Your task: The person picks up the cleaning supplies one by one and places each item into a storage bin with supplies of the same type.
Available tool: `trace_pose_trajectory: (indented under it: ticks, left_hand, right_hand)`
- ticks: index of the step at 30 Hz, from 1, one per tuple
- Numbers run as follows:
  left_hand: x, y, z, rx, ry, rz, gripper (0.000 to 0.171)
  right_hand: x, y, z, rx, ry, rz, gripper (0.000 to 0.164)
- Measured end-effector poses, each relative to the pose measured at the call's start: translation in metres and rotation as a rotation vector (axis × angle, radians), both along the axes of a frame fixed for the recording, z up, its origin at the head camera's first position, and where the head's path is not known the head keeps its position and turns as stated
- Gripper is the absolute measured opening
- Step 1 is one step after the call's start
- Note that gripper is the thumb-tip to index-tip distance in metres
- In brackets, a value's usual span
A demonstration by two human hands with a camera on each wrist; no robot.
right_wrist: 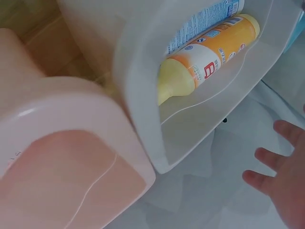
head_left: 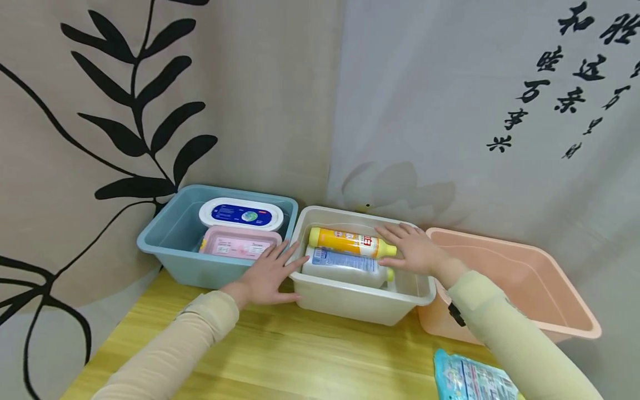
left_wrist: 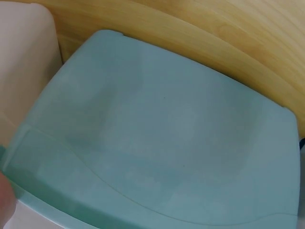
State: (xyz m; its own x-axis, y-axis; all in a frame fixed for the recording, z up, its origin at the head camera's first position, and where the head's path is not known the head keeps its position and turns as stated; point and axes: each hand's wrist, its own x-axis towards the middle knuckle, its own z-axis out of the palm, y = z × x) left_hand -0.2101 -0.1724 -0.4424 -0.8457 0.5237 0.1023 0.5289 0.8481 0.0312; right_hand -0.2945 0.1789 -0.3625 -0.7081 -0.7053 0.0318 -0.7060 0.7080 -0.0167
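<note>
In the head view an off-white plastic bin (head_left: pixel 350 300) stands in the middle, holding a yellow-orange bottle (head_left: pixel 345 241) and a white bottle with a blue label (head_left: pixel 345 269), both on their sides. My left hand (head_left: pixel 267 275) is spread at the bin's left end, close to the blue bin (head_left: pixel 200 266); whether it touches either rim is unclear. Over the right end of the off-white bin my right hand (head_left: pixel 420 250) spreads its fingers, with its fingertips near the yellow bottle's cap. The right wrist view shows those fingers (right_wrist: pixel 271 160) apart and holding nothing.
The blue bin contains a white-lidded oval tub (head_left: pixel 242 214) and a pink-lidded box (head_left: pixel 240 243). To the right stands a peach bin (head_left: pixel 510 278). A light-blue packet (head_left: pixel 472 378) lies on the wooden table (head_left: pixel 310 355) by my right forearm. A printed curtain (head_left: pixel 270 100) hangs behind.
</note>
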Motion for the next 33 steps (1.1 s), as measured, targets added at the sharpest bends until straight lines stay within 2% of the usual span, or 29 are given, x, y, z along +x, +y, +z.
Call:
trace_pose_trajectory:
  ticks: [11,19,28,33]
  left_hand:
    - [-0.003,-0.002,-0.001,0.052,-0.009,0.014,0.083]
    - [-0.002,-0.003,-0.002,0.033,-0.026,0.022,0.082]
    - [0.0,-0.002,-0.002,0.042,0.003,0.006,0.082]
    - [-0.001,0.0,0.0,0.027,0.01,0.004,0.083]
  right_hand:
    - [0.011,0.019,-0.001,-0.034,0.02,-0.004,0.079]
    - [0.021,0.036,-0.004,-0.052,0.013,0.02,0.08]
    - [0.036,0.056,-0.01,-0.082,-0.016,-0.034,0.081]
    - [0.041,0.066,-0.014,-0.084,0.022,-0.032,0.081]
